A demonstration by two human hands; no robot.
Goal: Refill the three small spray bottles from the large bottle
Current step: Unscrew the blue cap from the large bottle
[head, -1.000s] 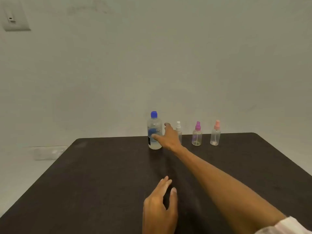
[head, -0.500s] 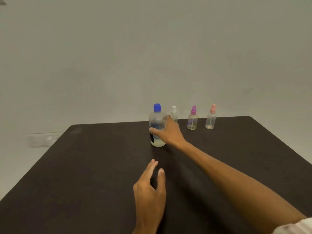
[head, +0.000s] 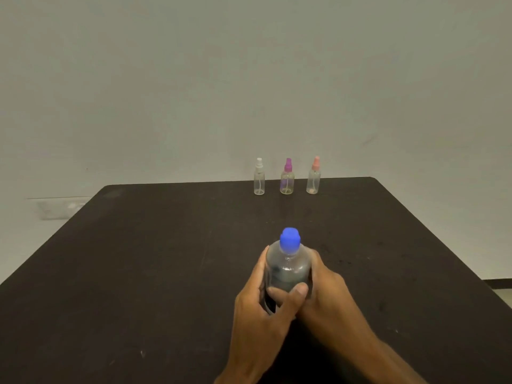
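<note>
Now we clasp the large clear plastic bottle with the blue cap in both hands, left hand and right hand wrapped round its body, likely to steady it for uncapping. It sits mid-table on the dark tabletop, well apart from three small clear spray bottles by the far edge, with open room between.

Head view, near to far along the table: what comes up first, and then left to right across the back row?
Nearest: left hand and right hand, both gripping the large bottle, its blue cap on → back row: white-topped spray bottle, purple-topped spray bottle, pink-topped spray bottle → wall.
</note>
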